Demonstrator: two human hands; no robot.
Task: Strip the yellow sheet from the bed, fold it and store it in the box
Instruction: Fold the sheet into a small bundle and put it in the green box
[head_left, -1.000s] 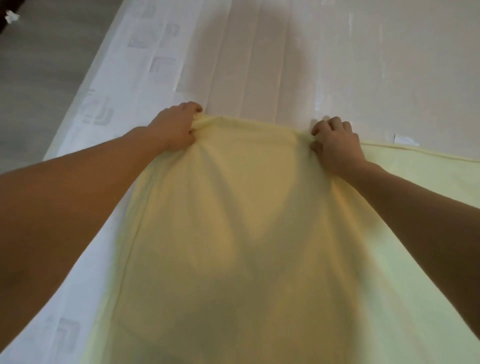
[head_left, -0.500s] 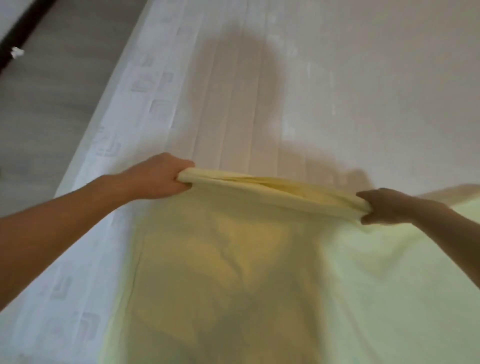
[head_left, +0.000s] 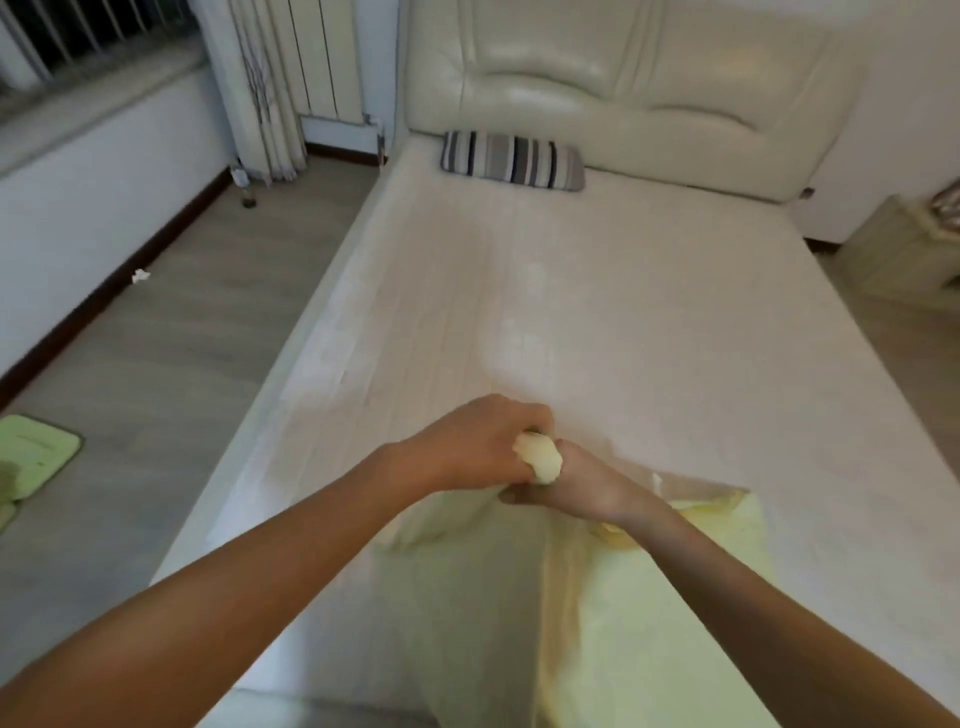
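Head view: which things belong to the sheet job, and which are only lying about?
Job: yellow sheet, bed, left hand and right hand, both gripping the sheet.
Lying about: striped pillow, green mat, paper scrap on the floor, bedside cabinet.

Soft, rather dim daylight; wide-angle view.
Light enters from the window (head_left: 78, 36) at left; the headboard (head_left: 623, 67) shows glare; the sheet (head_left: 493, 623) is slightly blurred; lines bend near the edges.
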